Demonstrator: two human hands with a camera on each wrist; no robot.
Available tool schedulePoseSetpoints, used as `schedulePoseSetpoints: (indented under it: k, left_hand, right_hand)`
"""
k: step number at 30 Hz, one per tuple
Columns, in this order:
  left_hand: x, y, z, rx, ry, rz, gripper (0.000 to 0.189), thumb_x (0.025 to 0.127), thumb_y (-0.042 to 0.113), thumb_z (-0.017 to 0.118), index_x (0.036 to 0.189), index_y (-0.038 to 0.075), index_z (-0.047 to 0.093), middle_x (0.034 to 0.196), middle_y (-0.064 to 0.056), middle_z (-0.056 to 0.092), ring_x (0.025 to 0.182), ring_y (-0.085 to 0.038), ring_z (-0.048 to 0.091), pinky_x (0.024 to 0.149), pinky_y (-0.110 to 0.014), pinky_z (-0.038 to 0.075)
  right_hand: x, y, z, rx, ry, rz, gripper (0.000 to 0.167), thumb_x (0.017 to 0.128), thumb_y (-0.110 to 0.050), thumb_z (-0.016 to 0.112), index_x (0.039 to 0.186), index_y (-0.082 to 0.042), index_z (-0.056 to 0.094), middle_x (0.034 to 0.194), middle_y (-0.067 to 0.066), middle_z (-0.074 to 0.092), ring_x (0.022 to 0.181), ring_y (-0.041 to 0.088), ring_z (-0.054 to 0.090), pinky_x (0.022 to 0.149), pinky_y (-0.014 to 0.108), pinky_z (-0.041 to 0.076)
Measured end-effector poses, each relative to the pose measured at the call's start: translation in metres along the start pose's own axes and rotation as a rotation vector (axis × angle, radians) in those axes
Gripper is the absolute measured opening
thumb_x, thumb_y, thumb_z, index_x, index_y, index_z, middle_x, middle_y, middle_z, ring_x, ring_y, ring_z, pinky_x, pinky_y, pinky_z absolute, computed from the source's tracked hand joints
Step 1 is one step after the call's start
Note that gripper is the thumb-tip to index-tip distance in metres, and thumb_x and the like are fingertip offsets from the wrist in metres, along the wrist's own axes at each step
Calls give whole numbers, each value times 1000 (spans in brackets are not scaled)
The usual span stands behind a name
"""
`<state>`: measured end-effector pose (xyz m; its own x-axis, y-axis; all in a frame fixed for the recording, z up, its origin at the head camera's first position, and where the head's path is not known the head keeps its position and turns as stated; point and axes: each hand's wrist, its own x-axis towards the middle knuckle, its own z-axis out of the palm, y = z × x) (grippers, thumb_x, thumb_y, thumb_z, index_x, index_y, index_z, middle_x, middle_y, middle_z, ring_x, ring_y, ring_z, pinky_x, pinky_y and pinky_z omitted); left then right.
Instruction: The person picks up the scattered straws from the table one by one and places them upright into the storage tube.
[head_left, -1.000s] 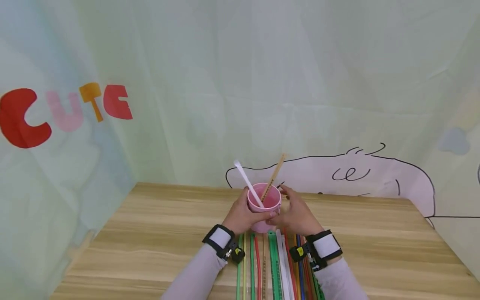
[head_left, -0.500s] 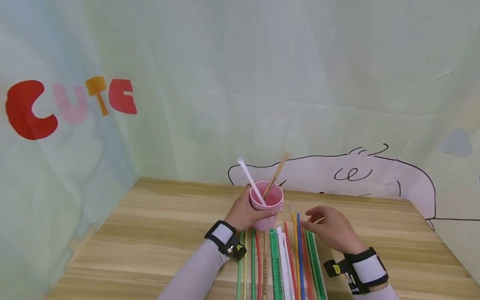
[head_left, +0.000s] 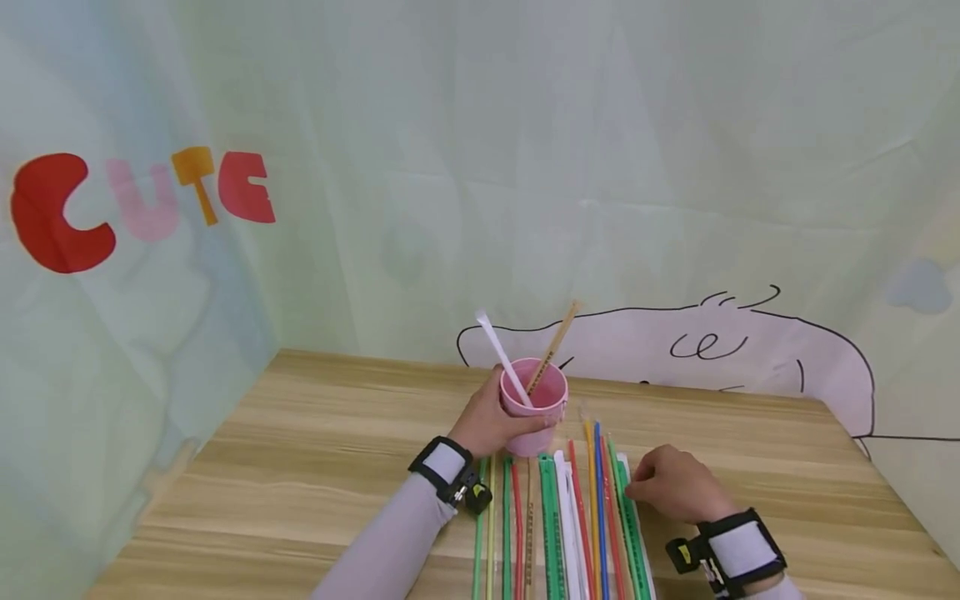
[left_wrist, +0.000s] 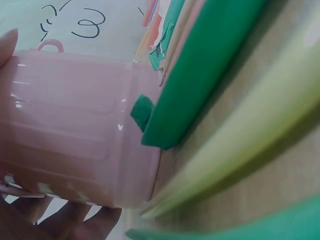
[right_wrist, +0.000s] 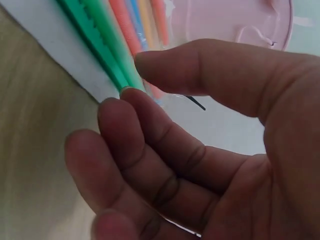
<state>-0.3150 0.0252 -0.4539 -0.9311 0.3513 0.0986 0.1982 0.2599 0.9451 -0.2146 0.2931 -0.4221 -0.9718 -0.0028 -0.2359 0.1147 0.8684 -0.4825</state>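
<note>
My left hand [head_left: 483, 423] grips the side of a pink bucket-like cup [head_left: 534, 437], its thumb across the front. A white straw [head_left: 498, 350] and a tan printed straw [head_left: 557, 343] lean out of the cup in opposite directions. In the left wrist view the cup's ribbed wall [left_wrist: 65, 115] fills the left side. My right hand [head_left: 678, 483] is at the right end of a row of straws, beside a green wrapped straw [head_left: 637, 546]. In the right wrist view its bent index fingertip meets the end of a green straw [right_wrist: 97, 42], while the thumb stays apart.
Several straws in green, yellow, red, tan, white, orange and blue lie side by side on the wooden table [head_left: 337, 433], in front of the cup. A fabric backdrop [head_left: 420, 208] with printed letters and a line drawing rises behind the table.
My right hand has left the cup and moved right and down to the right end of the straw row. The left hand keeps holding the cup, which has barely shifted.
</note>
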Motion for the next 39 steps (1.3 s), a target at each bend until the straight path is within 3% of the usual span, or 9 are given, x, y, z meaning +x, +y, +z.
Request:
schedulePoseSetpoints:
  k: [15, 24, 32, 39]
  left_hand:
    - [0, -1, -1, -8, -4, 9, 91, 79, 42, 91, 152, 27, 39, 148, -2, 57, 139, -27, 54, 116, -54, 45]
    - [-2, 2, -2, -14, -5, -6, 92, 77, 43, 92, 151, 30, 40, 147, 0, 57, 139, -27, 54, 116, -54, 45]
    - [-3, 2, -2, -13, -8, -3, 91, 77, 42, 92, 150, 30, 40, 146, 1, 58, 138, -27, 55, 114, -55, 46]
    - [-3, 3, -2, -9, -7, -11, 93, 76, 44, 92, 151, 30, 39, 147, 0, 57, 138, -27, 54, 115, -54, 45]
  right_hand:
    - [5, 0, 9, 12, -31, 43, 15, 89, -19, 76, 85, -6, 71, 75, 3, 64, 70, 18, 56, 60, 29, 43]
    - [5, 4, 9, 104, -24, 27, 12, 90, -15, 75, 83, -5, 71, 74, 3, 64, 68, 18, 57, 59, 30, 45]
    - [-1, 7, -9, 247, -28, -75, 14, 95, -13, 68, 86, -2, 69, 78, 4, 67, 72, 18, 62, 61, 31, 48]
    - [-7, 11, -34, 359, 10, -120, 17, 101, -15, 60, 101, 1, 63, 91, 10, 78, 72, 21, 71, 57, 27, 47]
